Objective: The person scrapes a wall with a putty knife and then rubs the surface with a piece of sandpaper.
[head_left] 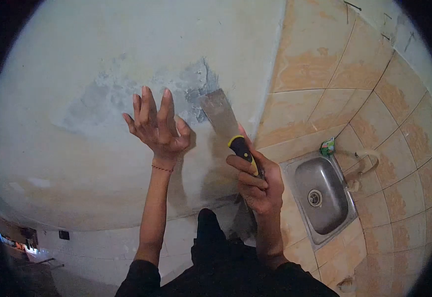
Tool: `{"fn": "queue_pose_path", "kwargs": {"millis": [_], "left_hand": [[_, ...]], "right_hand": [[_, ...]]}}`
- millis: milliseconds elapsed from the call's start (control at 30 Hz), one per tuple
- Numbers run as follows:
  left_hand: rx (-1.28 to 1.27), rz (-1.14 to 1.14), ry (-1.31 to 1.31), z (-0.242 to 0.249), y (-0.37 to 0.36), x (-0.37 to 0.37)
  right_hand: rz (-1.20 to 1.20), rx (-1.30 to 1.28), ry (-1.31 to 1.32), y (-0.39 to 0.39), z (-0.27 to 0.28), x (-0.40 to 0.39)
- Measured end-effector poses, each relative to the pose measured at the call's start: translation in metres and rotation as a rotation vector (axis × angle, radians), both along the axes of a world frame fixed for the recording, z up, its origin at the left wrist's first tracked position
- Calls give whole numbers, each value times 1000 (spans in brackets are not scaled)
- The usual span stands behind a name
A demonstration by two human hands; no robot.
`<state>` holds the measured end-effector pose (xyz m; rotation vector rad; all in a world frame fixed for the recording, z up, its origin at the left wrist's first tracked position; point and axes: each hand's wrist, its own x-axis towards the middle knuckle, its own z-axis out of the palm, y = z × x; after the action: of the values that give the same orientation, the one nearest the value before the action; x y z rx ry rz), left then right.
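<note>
My right hand [261,185] is wrapped round the black and yellow handle of a putty knife [220,115]. The wide metal blade points up and left, its tip right at a rough grey patch of filler [201,81] on the pale wall [142,29]. To the left, my left hand [159,121] has its fingers spread in front of the grey, scuffed part of the wall, and nothing is in it. A thin dark string bracelet circles that wrist.
At the right, a steel sink [325,193] is set in a tiled counter, with a beige tap [369,158] and a green packet [328,146] by its rim. Marbled tiles [315,64] cover the adjoining wall. A small dark box [64,235] is at lower left.
</note>
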<state>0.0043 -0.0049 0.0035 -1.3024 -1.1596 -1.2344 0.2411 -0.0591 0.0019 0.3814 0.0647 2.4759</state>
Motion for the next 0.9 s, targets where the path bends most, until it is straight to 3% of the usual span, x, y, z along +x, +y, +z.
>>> {"fn": "queue_pose_path", "kwargs": {"millis": [900], "left_hand": [[-15,11,3,2,1,-1]], "right_hand": [[-26,32,17,-3,1,0]]}}
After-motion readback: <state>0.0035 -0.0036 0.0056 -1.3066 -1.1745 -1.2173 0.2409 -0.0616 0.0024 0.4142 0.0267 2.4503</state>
